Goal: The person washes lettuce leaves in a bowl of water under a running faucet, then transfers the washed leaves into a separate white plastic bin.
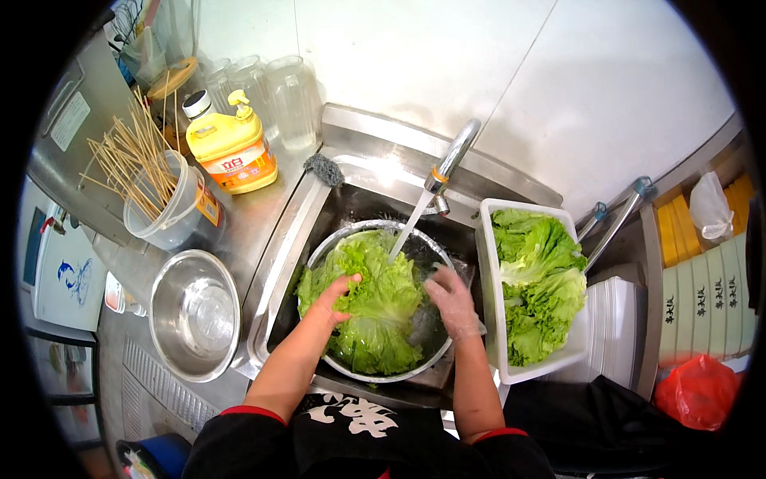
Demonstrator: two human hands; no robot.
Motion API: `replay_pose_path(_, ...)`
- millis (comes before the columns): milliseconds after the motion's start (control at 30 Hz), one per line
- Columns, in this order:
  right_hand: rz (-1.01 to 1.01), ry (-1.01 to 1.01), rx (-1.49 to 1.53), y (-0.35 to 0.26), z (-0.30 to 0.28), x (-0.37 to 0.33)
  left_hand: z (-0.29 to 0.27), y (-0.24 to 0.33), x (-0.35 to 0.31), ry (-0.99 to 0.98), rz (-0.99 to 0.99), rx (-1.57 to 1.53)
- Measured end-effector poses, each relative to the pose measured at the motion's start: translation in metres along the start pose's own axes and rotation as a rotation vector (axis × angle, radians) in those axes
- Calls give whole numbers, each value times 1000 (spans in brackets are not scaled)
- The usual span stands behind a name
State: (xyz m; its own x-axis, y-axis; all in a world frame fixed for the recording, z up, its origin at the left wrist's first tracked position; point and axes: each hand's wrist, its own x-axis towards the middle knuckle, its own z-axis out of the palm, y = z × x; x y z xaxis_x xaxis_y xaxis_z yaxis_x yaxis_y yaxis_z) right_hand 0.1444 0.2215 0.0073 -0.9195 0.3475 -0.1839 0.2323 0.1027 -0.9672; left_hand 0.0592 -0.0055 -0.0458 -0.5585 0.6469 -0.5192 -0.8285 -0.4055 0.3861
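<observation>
**Leafy green lettuce under the running tap, both hands in close!**

Here we are at the middle of the frame: a big bunch of bright green, frilly lettuce (379,299) sits in a round metal basin (395,376) of water, inside a stainless-steel sink (275,275). Down comes a clear stream of water (408,227) from the curved chrome tap (457,152), just above centre!

The left hand (329,303) is on the leaves, fingers parted wide and laid against the bunch rather than closed round it. The right hand (452,303), in a clear plastic glove, is over the basin's right side, fingers loosely curled and apart, with hold of nothing that shows.

Right of centre, more green lettuce leaves (546,279) fill a white rectangular plastic tub (492,307). Over at left, a round, shiny steel bowl (169,319) sits on the counter. Upper left, thin wooden sticks (148,168) fan out of a clear plastic container (159,229), beside a yellow pump bottle (235,148). And a grey wiry scrubber (324,170) perches at the sink's upper-left corner!
</observation>
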Motion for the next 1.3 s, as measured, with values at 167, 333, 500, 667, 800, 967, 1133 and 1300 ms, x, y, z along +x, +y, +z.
replay_pose_path(167,436,-341,853,38,16,-25,37,7,-9,-88,-34,362)
replay_pose_path(333,425,-78,1217,55,33,-17,66,-5,-11,-364,-30,702)
replay_pose_path(500,288,12,1086,64,15,-6,73,0,-8,-491,-75,756)
replay_pose_path(667,219,-159,1168,40,8,-9,77,2,-15,-279,-4,696)
replay_pose_path(800,320,-152,1195,19,5,-1,84,9,-19,-88,-44,577)
replay_pose_path(967,242,-24,1180,78,3,27,78,1,-12,66,161,372)
replay_pose_path(1133,202,-64,1226,74,3,27,73,-6,-17,47,330,545)
replay_pose_path(1300,226,-123,1296,20,0,7,67,-13,-13,60,365,685)
